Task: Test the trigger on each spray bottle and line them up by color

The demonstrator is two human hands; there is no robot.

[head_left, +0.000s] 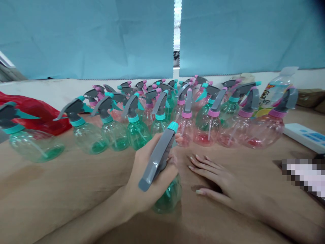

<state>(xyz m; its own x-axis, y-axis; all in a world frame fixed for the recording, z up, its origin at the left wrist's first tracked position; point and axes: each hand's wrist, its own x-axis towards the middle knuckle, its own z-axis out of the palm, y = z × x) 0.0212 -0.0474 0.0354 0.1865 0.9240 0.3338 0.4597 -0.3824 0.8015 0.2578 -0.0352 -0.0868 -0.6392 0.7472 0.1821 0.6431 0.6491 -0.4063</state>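
Note:
My left hand [144,176] is closed around the neck of a green spray bottle [169,198] with a grey head and a turquoise nozzle. The bottle stands close in front of me, and my fingers hide its collar and trigger. To its right, my right hand [218,176] lies flat on the brown table [96,196] with fingers spread and holds nothing. Just beyond both hands is a row of spray bottles, among them a green one [137,134] with a turquoise collar and a pink one [207,130] with a pink collar.
Several more green and pink spray bottles [149,101] crowd behind the front row. A red plastic bag [43,115] lies at the left. Towards the right are a labelled clear bottle [276,91], a white box-like device [304,135] and a blurred-out item [307,176]. Blue sheeting [88,37] hangs behind.

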